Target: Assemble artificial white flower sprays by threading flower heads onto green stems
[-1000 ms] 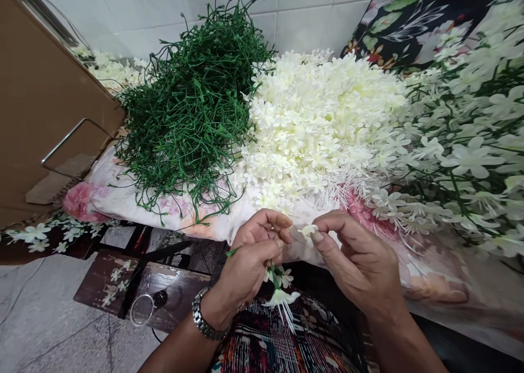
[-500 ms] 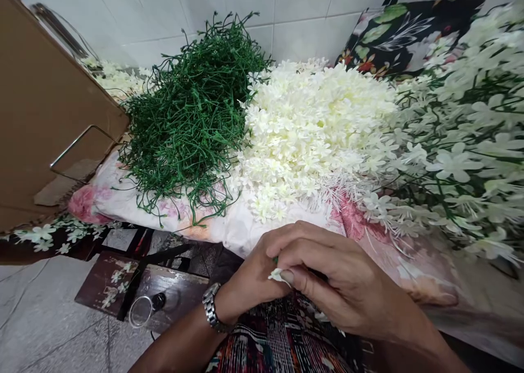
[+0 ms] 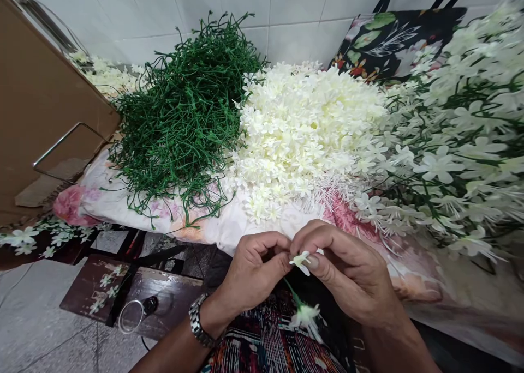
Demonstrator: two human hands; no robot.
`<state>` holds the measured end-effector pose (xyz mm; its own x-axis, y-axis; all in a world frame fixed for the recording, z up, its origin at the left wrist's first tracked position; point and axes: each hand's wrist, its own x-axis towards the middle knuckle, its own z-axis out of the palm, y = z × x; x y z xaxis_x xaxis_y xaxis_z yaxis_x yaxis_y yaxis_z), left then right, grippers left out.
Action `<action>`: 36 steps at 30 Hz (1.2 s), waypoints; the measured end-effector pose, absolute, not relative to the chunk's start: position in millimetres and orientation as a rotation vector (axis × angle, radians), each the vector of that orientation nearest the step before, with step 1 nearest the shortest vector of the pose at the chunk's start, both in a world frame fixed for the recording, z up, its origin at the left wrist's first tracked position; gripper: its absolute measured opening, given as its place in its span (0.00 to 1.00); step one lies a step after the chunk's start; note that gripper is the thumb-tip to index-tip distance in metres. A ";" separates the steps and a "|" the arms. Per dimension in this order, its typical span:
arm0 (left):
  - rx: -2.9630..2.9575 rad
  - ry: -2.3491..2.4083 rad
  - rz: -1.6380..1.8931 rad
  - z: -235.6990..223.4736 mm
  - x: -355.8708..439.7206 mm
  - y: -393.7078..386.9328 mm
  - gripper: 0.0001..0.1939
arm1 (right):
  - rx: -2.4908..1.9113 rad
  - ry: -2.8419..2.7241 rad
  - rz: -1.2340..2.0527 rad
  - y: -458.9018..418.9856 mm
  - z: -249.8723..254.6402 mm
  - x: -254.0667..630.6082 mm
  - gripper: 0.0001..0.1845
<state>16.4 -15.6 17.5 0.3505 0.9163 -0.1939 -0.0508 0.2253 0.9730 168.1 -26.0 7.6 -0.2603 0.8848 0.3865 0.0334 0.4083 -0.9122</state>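
Observation:
My left hand [image 3: 251, 272], with a metal watch [image 3: 199, 319] at its wrist, is closed in a pinch on a thin green artificial stem [image 3: 292, 291]. Thumb and fingers of my right hand [image 3: 352, 277] pinch a small white artificial flower [image 3: 301, 262] against the left fingertips. Below them hangs another white flower [image 3: 305, 316] on the lower end of the stem. The stem's upper end is hidden by my fingers. Both hands are over my lap, just in front of a heap of loose white blossoms [image 3: 307, 133] and a tangle of bare green stems [image 3: 184, 111].
Finished-looking white sprays [image 3: 442, 166] fill the right side. A flowered cloth [image 3: 237, 226] lies under the heaps. A cardboard box [image 3: 45, 106] stands at left, a black floral bag [image 3: 393, 46] against the tiled wall [image 3: 290, 40]. A dark wooden stool [image 3: 158, 294] is lower left.
My fingers have opened out from a tighter clasp, and the left hand has turned. The white flower between the fingertips shows more fully, and the stem with its hanging flower has come into view.

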 end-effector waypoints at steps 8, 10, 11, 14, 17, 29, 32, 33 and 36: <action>1.056 0.993 0.844 11.0 13.4 -18.0 0.17 | -0.840 -1.653 0.944 -26.7 7.4 164.5 0.05; 1.038 1.025 0.887 8.8 11.5 -19.5 0.11 | -0.906 -1.614 0.914 -26.1 7.5 167.9 0.05; 1.039 1.048 0.903 8.4 10.4 -20.1 0.09 | -0.950 -1.613 0.886 -26.0 8.0 170.0 0.05; 1.102 1.110 0.943 9.9 7.3 -20.7 0.06 | -1.049 -1.713 0.778 -27.6 12.8 176.0 0.06; 1.270 1.156 0.995 13.6 5.5 -20.2 0.06 | -1.072 -1.833 0.661 -31.3 20.7 178.5 0.08; 1.907 1.206 1.003 9.7 5.9 -23.1 0.13 | -1.138 -2.115 0.550 -30.8 26.6 176.5 0.05; 1.948 1.199 0.973 7.2 5.5 -21.3 0.11 | -1.158 -2.129 0.512 -30.8 26.4 175.7 0.05; 1.950 1.191 0.968 6.6 5.5 -20.5 0.11 | -1.163 -2.125 0.511 -30.5 26.0 175.5 0.04; 1.954 1.184 0.963 5.1 5.5 -18.3 0.12 | -1.185 -2.099 0.527 -29.4 23.5 175.1 0.04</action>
<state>5.5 -18.3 5.1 0.3223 0.9121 0.2535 0.4346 -0.3805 0.8163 175.1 -29.4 23.5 -0.3703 0.8610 0.3485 0.5939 0.5080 -0.6239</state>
